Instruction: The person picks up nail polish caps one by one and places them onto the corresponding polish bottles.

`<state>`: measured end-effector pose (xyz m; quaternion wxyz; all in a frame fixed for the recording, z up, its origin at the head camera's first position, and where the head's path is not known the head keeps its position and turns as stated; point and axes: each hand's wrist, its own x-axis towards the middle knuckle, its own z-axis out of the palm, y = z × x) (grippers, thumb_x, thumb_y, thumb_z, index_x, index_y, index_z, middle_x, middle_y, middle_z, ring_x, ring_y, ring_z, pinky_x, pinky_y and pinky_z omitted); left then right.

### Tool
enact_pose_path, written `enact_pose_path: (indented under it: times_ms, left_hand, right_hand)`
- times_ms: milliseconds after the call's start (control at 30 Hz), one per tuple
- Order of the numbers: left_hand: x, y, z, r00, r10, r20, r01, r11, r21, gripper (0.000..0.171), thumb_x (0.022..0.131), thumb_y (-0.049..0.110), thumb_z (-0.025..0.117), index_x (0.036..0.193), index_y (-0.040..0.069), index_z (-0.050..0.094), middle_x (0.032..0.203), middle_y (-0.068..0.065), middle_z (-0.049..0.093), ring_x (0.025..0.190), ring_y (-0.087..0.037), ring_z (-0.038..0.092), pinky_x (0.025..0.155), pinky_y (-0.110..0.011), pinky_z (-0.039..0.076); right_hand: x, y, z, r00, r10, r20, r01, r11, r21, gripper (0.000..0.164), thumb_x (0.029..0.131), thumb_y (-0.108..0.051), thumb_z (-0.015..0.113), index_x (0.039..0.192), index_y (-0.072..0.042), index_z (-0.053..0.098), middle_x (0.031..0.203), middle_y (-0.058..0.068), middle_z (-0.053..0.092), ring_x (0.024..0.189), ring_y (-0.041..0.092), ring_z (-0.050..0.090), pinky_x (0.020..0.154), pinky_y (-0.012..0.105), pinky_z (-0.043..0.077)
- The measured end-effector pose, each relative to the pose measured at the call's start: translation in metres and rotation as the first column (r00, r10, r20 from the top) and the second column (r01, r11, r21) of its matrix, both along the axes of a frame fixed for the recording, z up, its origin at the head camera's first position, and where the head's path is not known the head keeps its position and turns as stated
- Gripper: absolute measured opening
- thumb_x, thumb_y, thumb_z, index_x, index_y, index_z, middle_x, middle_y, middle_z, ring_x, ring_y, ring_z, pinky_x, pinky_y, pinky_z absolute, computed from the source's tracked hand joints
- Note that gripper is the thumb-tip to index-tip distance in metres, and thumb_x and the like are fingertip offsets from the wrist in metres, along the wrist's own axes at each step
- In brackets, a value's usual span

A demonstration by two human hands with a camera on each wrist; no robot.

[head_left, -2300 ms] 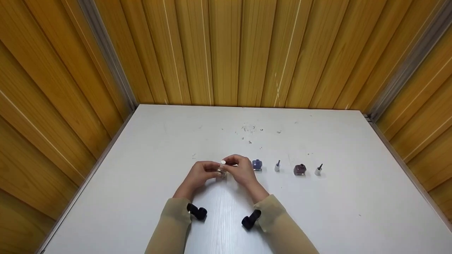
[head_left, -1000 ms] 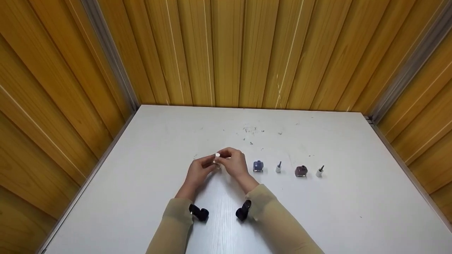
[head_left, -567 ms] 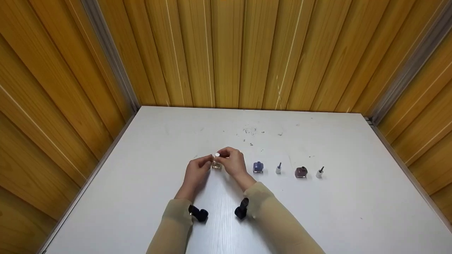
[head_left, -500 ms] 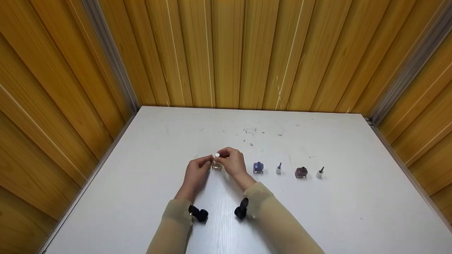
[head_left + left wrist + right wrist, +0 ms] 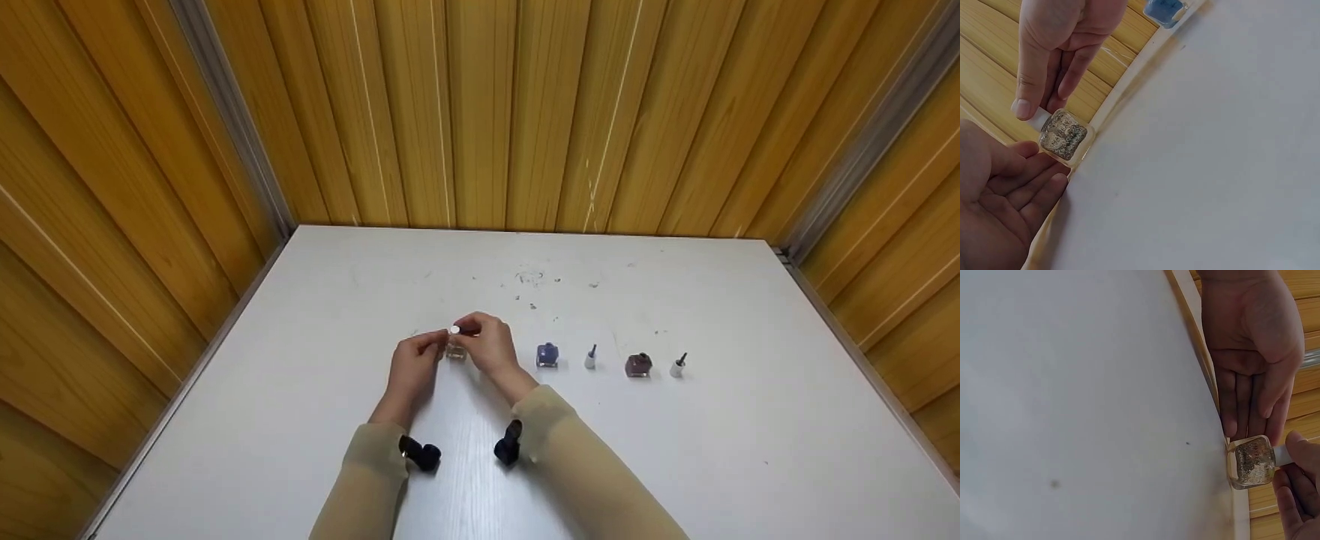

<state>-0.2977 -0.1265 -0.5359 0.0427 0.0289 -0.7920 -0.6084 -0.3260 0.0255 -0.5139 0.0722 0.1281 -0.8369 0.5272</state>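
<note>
A small clear nail polish bottle (image 5: 455,352) with glittery contents stands upright on the white table, its white cap (image 5: 454,330) on top. My right hand (image 5: 491,349) pinches that cap between thumb and fingers. On the other side, my left hand (image 5: 411,366) has its fingers extended, with the fingertips right at the bottle's side and the thumb off it. The left wrist view shows the glitter bottle (image 5: 1064,135) between both hands, lettering on its face. In the right wrist view, the cap (image 5: 1282,455) is partly covered by the right thumb.
To the right stand an uncapped blue polish bottle (image 5: 547,355), a white brush cap (image 5: 591,360) with its brush up, an uncapped dark maroon bottle (image 5: 639,365) and another brush cap (image 5: 677,367), in a row. Wood-patterned walls (image 5: 480,112) enclose the table's back and sides.
The glitter bottle has moved left and slightly away from me with both hands. My left hand has loosened from around it, while the right hand still pinches the cap.
</note>
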Motion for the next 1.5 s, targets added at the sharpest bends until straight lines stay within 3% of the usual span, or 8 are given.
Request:
enact_pose_path:
  times_ms: [733,967,1200,1367,1500]
  left_hand:
    - [0.0,0.001,-0.001,1.0,0.017,-0.025,-0.018,0.998,-0.056,0.029,0.102,-0.001,0.051,0.123,-0.005,0.071,0.126,-0.02,0.073,0.12,-0.032,0.068,0.098,-0.038,0.059]
    - [0.001,0.001,0.002,1.0,0.02,-0.002,-0.02,1.0,-0.017,0.03,0.103,0.0,0.051,0.126,-0.004,0.07,0.126,-0.02,0.072,0.12,-0.031,0.068,0.1,-0.038,0.058]
    - [0.001,-0.008,0.008,0.998,0.069,0.013,-0.07,0.996,0.055,0.035,0.105,0.003,0.049,0.137,0.001,0.062,0.134,-0.017,0.069,0.126,-0.03,0.066,0.109,-0.041,0.053]
    - [0.003,-0.014,0.018,0.975,0.188,-0.115,-0.171,0.975,0.143,0.034,0.105,0.005,0.051,0.137,0.004,0.063,0.13,-0.013,0.072,0.128,-0.027,0.064,0.113,-0.041,0.049]
    - [0.006,-0.012,0.031,0.917,0.253,-0.309,-0.191,0.957,0.217,0.031,0.104,0.0,0.053,0.132,0.0,0.066,0.124,-0.017,0.074,0.125,-0.03,0.067,0.108,-0.031,0.053]
  right_hand:
    - [0.005,0.001,-0.001,1.0,0.01,0.001,-0.01,1.0,-0.017,0.021,0.085,-0.002,0.081,0.105,0.0,0.076,0.1,0.015,0.078,0.094,0.025,0.073,0.083,0.034,0.061]
    - [0.007,0.007,0.004,1.0,-0.016,-0.027,0.014,0.998,-0.065,0.029,0.085,-0.008,0.083,0.109,0.003,0.074,0.105,0.016,0.078,0.098,0.031,0.074,0.089,0.041,0.061]
    - [0.01,0.017,0.016,0.997,-0.079,-0.023,0.076,0.991,-0.107,0.028,0.088,-0.011,0.081,0.113,-0.001,0.074,0.11,0.013,0.078,0.102,0.027,0.073,0.09,0.035,0.061]
    - [0.02,0.032,0.029,0.993,-0.107,-0.053,0.097,0.982,-0.161,0.023,0.091,-0.012,0.078,0.112,-0.002,0.075,0.11,0.014,0.077,0.103,0.028,0.073,0.09,0.034,0.062]
    - [0.029,0.049,0.04,0.989,-0.13,-0.077,0.111,0.971,-0.214,0.023,0.092,-0.012,0.077,0.113,-0.002,0.074,0.111,0.014,0.077,0.104,0.028,0.072,0.09,0.032,0.062]
